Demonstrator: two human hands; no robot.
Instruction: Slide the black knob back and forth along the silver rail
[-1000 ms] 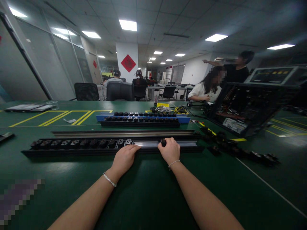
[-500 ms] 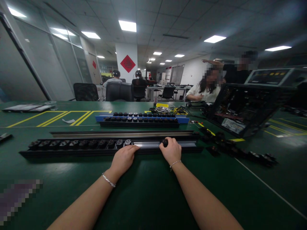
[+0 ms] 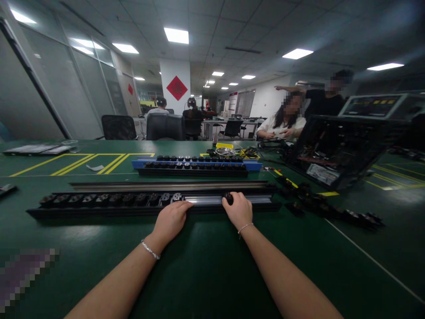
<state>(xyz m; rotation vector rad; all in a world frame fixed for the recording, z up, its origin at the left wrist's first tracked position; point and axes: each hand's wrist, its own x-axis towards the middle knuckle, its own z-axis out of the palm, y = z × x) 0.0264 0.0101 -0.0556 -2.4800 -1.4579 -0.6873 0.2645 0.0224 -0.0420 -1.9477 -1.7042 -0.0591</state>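
A long black rail (image 3: 99,213) with a shiny channel lies across the green table, and a row of black socket-like modules (image 3: 115,200) fills its left and middle part. My left hand (image 3: 172,217) is closed over the rail's near edge, its fingertips just right of the last module (image 3: 177,197), which has a silvery face. Pinched in the fingers of my right hand (image 3: 239,209) is a small black module (image 3: 228,197), at the channel further right. My fingers hide part of it, so I cannot tell whether it is seated. Bare channel (image 3: 203,200) shows between the hands.
Behind lies another long rail (image 3: 166,186), then a blue rail (image 3: 255,165) with rows of modules. Loose black parts (image 3: 352,217) are strewn at right, before an opened computer case (image 3: 318,155). A seated person (image 3: 277,126) and a standing person (image 3: 323,103) are beyond.
My right hand, with the black module, has shifted very slightly right. My left hand stays in place. The seated person's hands have come together.
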